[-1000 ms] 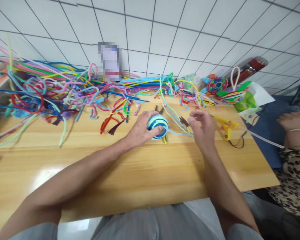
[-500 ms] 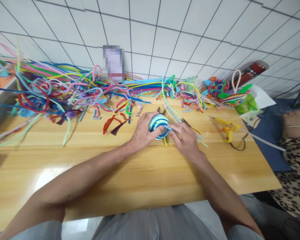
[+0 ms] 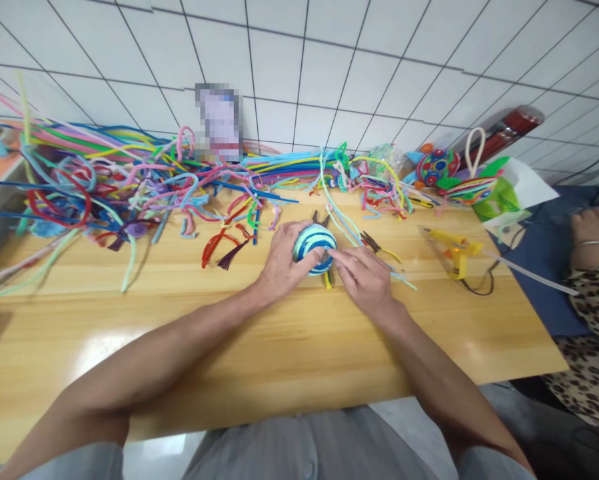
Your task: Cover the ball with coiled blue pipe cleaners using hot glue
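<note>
My left hand [image 3: 280,263] is closed around a ball [image 3: 315,235] wound with blue and pale green stripes of pipe cleaner, its thumb pressed across the front. At the ball's right side, my right hand [image 3: 364,275] pinches a light blue pipe cleaner, mostly hidden by the fingers. Just behind the ball, the dark tips of a tool [image 3: 322,217] stick up, and a yellow handle [image 3: 328,280] shows below it. Beyond my right hand lie pliers [image 3: 370,241] with dark jaws. Pale green pipe cleaners [image 3: 340,220] trail on the table behind the ball.
A tangle of coloured pipe cleaners [image 3: 144,180] runs along the tiled wall, where a blurred phone [image 3: 222,123] leans. Red loops with a dark tassel [image 3: 232,253] lie left of centre. A yellow glue gun [image 3: 456,250] rests at right, near another person's arm [image 3: 595,243].
My right fingertips have moved in against the ball, covering the blue strand that showed between them and it. My left hand keeps its hold. The view has shifted slightly.
</note>
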Tool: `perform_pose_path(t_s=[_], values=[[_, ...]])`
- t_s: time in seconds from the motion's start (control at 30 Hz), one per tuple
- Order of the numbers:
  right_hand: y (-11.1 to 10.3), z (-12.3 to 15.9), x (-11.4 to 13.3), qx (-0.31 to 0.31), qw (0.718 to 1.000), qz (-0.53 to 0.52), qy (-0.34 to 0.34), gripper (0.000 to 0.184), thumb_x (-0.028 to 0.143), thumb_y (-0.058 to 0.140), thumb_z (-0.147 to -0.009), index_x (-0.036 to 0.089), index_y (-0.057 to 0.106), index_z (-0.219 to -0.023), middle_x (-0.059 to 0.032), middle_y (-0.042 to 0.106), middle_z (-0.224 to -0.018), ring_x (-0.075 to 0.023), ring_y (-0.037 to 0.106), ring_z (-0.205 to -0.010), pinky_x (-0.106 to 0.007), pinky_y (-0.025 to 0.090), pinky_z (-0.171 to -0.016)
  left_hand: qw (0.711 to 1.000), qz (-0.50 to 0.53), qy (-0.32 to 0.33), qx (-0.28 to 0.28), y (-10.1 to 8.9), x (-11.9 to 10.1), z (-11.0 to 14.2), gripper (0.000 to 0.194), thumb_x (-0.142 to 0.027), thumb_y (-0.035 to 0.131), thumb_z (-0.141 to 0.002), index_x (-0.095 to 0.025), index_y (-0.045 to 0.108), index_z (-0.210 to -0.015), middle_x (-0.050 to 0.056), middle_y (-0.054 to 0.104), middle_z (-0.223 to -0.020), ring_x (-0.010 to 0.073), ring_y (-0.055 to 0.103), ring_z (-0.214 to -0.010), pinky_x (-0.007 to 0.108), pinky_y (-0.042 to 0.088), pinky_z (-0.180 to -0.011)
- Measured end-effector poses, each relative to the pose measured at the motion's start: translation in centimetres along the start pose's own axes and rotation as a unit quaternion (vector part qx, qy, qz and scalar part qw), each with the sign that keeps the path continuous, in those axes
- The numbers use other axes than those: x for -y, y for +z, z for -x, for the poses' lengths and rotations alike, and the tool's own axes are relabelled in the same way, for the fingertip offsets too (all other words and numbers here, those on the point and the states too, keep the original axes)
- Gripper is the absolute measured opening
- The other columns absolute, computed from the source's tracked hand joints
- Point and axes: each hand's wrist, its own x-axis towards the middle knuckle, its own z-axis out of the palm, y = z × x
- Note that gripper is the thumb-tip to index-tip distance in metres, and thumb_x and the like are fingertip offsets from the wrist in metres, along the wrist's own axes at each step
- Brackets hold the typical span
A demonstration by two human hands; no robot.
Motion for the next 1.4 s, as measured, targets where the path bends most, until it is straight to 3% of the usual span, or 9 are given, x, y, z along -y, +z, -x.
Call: perform_pose_path(t_s=[0.47,0.67,0.93,1.4], values=[[-0.1,-0.4,0.9,0.004,0.995,-0.079,0.062,0.034,0.013,0.061,-0.105,0.026,0.076,-0.133,-0.0058,0.08,-0.101,-0.0185,0.077,-0.092,-0.032,0.064,-0.083,1.0,-0.004,0.008,0.021,-0.4,0.0,0.0,0.05,-0.048,0.06,-0.105,-0.019,0.056,-0.145,0.014,0.066,-0.144,0.0296,0.058,-0.138,0.049,0.043,-0.125],[-0.5,-0.7,1.5,0.05,0.989,-0.092,0.103,0.035,0.018,0.057,-0.108,0.028,0.075,-0.136,-0.0057,0.08,-0.099,-0.0194,0.076,-0.09,-0.034,0.064,-0.082,1.0,-0.006,0.007,0.02,-0.4,0.1,-0.1,0.048,-0.047,0.06,-0.104,-0.021,0.056,-0.145,0.013,0.066,-0.144,0.0299,0.058,-0.139,0.05,0.042,-0.126],[-0.1,-0.7,1.5,0.033,0.992,-0.089,0.083,0.04,0.015,0.052,-0.108,0.029,0.073,-0.14,-0.0048,0.072,-0.093,-0.0185,0.071,-0.086,-0.032,0.06,-0.078,0.999,0.006,0.011,0.037,-0.6,0.0,0.0,0.051,-0.05,0.057,-0.106,-0.02,0.053,-0.147,0.015,0.063,-0.147,0.0298,0.056,-0.142,0.05,0.042,-0.127],[-0.4,-0.9,2.0,0.039,0.997,-0.037,0.06,0.038,0.014,0.053,-0.106,0.023,0.073,-0.137,-0.0045,0.071,-0.087,-0.0195,0.07,-0.079,-0.034,0.059,-0.074,0.998,-0.001,0.057,0.036,-0.7,1.1,-0.2,0.053,-0.047,0.056,-0.105,-0.018,0.05,-0.149,0.017,0.063,-0.147,0.0305,0.057,-0.141,0.051,0.042,-0.127]])
